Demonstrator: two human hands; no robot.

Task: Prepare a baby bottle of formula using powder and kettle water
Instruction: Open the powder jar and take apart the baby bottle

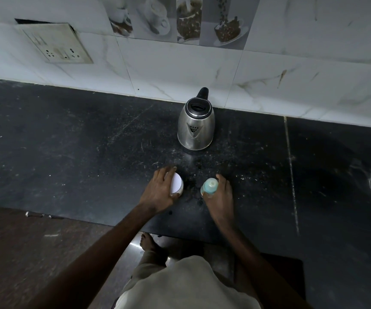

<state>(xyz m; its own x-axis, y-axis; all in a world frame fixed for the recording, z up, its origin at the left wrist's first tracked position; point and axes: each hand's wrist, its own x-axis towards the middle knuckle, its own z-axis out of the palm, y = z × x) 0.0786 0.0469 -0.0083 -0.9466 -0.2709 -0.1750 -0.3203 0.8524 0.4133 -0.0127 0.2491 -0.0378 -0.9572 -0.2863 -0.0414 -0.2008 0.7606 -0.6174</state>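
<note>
The left hand [158, 188] is wrapped around a small white tub [177, 184], presumably the formula powder, with the fingers curled over its far side and its white lid facing up. The right hand [220, 192] grips a baby bottle [209, 186] that stands upright, its pale blue top pointing at the camera, so its long axis runs straight up from the black desk [68, 141]. Tub and bottle stand just beside each other near the front edge of the desk, with a narrow gap of bare, speckled surface between them. Both forearms reach forward from the body, wrists low and angled slightly inward. Straight ahead, well apart from the hands and close to the back edge by the tiled wall [180, 70], stands a steel kettle [196, 128], lid shut, spout facing the person, handle toward the wall. The kettle sits slightly nearer the right hand. Nothing appears opened yet, so the task looks barely begun.
</note>
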